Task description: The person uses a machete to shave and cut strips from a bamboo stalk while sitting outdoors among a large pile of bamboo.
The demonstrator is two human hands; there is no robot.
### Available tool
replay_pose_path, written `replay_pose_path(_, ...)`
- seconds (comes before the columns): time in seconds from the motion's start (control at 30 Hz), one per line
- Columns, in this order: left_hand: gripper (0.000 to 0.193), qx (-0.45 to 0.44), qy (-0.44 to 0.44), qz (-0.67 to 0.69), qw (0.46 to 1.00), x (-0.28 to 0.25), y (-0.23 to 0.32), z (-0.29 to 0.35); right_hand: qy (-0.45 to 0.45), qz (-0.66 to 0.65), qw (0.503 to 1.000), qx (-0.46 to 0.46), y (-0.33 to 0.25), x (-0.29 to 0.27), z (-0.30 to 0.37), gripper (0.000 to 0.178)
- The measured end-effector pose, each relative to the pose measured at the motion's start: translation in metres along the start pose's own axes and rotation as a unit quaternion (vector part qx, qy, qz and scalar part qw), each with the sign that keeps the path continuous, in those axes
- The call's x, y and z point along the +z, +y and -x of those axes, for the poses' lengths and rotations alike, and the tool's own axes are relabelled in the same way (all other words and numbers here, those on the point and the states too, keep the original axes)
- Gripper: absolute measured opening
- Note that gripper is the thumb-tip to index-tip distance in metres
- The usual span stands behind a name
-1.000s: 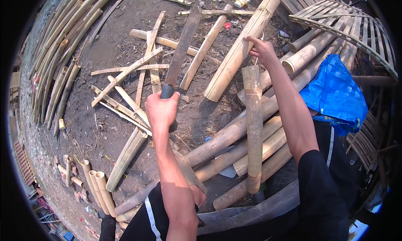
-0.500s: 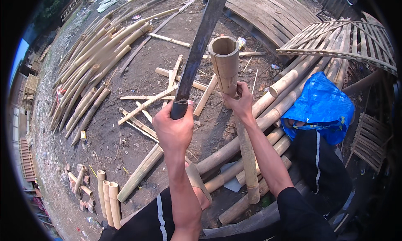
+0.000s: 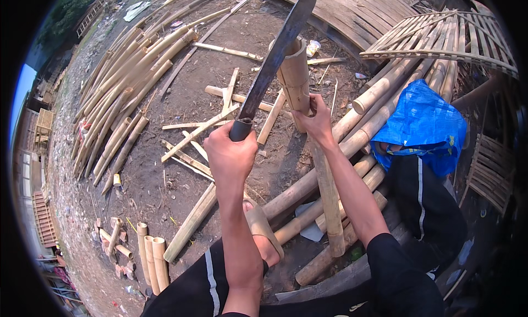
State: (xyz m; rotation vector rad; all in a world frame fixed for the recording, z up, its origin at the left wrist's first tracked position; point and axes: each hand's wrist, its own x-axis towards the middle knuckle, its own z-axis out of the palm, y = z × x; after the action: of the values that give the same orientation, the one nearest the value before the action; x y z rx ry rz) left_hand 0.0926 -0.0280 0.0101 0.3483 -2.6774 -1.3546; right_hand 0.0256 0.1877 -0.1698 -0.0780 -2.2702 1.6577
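My left hand [image 3: 232, 154] is closed around the black handle of a machete [image 3: 275, 58], its long dark blade slanting up to the right. The blade crosses in front of the rim of a bamboo tube [image 3: 293, 77]; whether they touch I cannot tell. Fingers and thumb of my right hand [image 3: 315, 119] grip that tube near its lower part, with its open mouth upward. Below this hand a bamboo length [image 3: 328, 201] runs down toward me; I cannot tell whether it is one piece with the tube. My bare foot [image 3: 265, 248] shows beside my left forearm.
Thick bamboo poles [image 3: 291, 198] lie at the right, partly under a blue tarp [image 3: 421, 124]. Split bamboo strips [image 3: 201, 132] are scattered ahead. A large bamboo pile [image 3: 129, 75] lies far left, and short tubes [image 3: 159, 262] stand near left. A slatted platform [image 3: 352, 11] is at the back.
The machete has tilted further right, so its blade now overlaps the bamboo tube's rim. My left hand has shifted slightly right. My right hand still grips the tube, which leans a little more.
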Motion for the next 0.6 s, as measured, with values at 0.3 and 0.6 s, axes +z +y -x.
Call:
replay_pose_path(0.3, 0.025, -0.049, -0.017, 0.012, 0.999, 0.004, 0.005, 0.01, 0.008, 0.057, 0.998, -0.029, -0.002, 0.0, 0.0, 0.056)
replay_pose_path(0.6, 0.029, -0.053, -0.016, 0.068, 0.996, 0.009, -0.004, 0.009, -0.006, 0.077, 0.997, -0.007, 0.006, 0.002, -0.003, 0.058)
